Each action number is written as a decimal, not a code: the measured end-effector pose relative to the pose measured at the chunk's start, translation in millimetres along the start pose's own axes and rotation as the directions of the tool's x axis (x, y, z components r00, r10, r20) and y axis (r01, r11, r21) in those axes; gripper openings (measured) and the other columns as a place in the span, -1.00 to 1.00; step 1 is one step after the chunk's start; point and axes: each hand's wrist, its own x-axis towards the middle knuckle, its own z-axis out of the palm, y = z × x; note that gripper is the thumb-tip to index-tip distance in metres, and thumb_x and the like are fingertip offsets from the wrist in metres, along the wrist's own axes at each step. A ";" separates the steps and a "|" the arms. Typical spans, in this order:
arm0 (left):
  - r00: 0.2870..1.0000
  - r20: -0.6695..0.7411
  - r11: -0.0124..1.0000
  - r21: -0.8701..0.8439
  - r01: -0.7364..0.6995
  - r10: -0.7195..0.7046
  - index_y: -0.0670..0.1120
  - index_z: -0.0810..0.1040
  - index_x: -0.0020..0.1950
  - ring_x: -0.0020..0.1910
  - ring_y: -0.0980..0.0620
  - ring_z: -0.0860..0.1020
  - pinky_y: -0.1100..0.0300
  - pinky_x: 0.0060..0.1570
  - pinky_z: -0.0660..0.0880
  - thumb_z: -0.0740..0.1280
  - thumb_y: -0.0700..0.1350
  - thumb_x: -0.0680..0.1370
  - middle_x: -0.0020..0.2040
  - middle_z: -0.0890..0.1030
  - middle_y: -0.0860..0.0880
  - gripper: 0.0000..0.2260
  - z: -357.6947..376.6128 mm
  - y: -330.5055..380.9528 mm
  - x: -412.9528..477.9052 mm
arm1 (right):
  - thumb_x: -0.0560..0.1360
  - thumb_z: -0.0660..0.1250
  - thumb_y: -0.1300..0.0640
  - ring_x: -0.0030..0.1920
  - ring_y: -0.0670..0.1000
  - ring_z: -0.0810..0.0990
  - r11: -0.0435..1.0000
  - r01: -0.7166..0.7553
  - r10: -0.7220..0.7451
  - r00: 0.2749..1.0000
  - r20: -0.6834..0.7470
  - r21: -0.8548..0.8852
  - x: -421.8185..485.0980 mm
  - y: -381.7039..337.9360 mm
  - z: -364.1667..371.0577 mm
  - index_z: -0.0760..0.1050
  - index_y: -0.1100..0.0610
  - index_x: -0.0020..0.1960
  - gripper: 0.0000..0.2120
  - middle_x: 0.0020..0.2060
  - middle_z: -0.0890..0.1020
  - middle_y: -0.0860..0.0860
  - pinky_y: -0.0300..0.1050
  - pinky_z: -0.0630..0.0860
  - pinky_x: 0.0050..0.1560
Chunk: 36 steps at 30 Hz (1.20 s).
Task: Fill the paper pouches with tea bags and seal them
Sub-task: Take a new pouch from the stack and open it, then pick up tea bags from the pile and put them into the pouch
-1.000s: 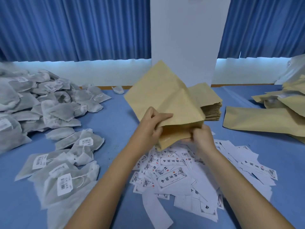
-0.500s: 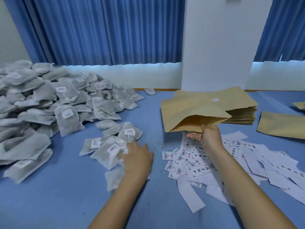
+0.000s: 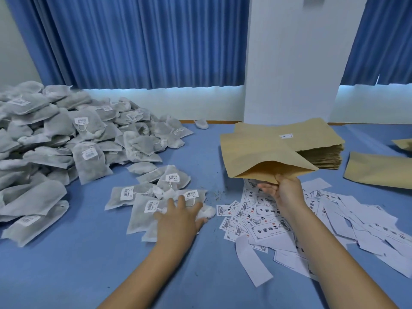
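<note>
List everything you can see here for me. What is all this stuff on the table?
tea bag pile: one big heap, grey-white with white tags, table's left side
loose tea bags: a handful, grey-white, front centre
stray tea bag: one, white, far table edge
open paper pouch: one, tan, lifted at centre right
pouch stack: one, tan, behind the open pouch
flat pouches: at least two, tan, far right
printed labels: many, white with black print, scattered front right
table: one, blue
curtains: blue, along the back
pillar: one, white, back centre
left hand: fingers spread, rests on the loose tea bags
right hand: pinches the open pouch's lower lip
</note>
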 end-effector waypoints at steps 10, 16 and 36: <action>0.923 -0.275 0.916 -0.225 -0.333 0.268 0.14 0.44 0.22 0.44 -0.01 0.08 -0.17 0.37 -0.11 0.02 0.23 0.60 0.47 0.15 0.03 -0.66 -0.3 3.2 22.6 | 0.65 0.06 0.28 -0.46 0.07 0.65 1.000 0.017 -0.018 0.999 0.035 0.024 -3.7 0.1 -1.4 0.35 0.25 0.06 -0.89 -0.15 0.60 0.23 -0.27 0.50 -0.56; 0.755 -0.264 0.769 -0.069 -0.635 0.600 0.13 0.43 0.23 0.47 -0.01 0.22 -0.19 0.38 0.15 0.05 0.30 0.53 0.50 0.24 0.08 -0.59 7.3 -18.4 18.8 | 0.65 0.07 0.28 -0.47 0.05 0.65 0.999 0.018 -0.019 0.999 0.038 0.030 -4.0 -0.7 -0.6 0.37 0.22 -0.04 -0.86 -0.25 0.62 0.20 -0.26 0.50 -0.56; 0.935 -0.126 -0.766 -0.544 -0.344 -0.331 -0.05 0.57 0.16 -0.01 -0.07 0.63 0.01 -0.03 0.58 0.37 0.25 0.41 0.01 0.65 -0.08 -0.52 -102.3 33.9 42.8 | 0.62 0.08 0.31 -0.57 -0.02 0.54 0.994 0.072 -0.069 0.997 0.040 -0.079 -2.9 9.4 2.0 0.38 0.21 -0.14 -0.80 -0.46 0.58 0.13 -0.19 0.44 -0.55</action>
